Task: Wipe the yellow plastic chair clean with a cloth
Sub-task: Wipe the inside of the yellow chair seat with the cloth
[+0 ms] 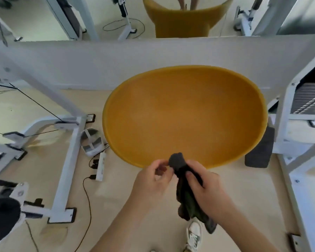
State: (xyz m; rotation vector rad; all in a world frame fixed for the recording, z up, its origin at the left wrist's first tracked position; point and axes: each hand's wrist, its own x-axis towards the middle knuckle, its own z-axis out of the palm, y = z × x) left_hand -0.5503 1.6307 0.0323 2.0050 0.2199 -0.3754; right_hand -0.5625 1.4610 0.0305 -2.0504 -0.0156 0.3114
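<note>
Holding dark cloth (178,160) at 6 o'clock of yellow plastic chair (185,113), over its near rim: right hand (207,190) gripped round cloth's middle, left hand (151,180) pinching its top end. Seat untouched; wiping judged wholly ahead.

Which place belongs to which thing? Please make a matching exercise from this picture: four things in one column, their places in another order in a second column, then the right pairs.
Things
1. chair
2. cloth
3. power strip
4. shoe

Places
A. on the floor, left of the chair
B. gripped by the right hand
C. in front of the low white wall
D. at the bottom edge, under the hanging cloth

Pairs: 1-C, 2-B, 3-A, 4-D
</note>
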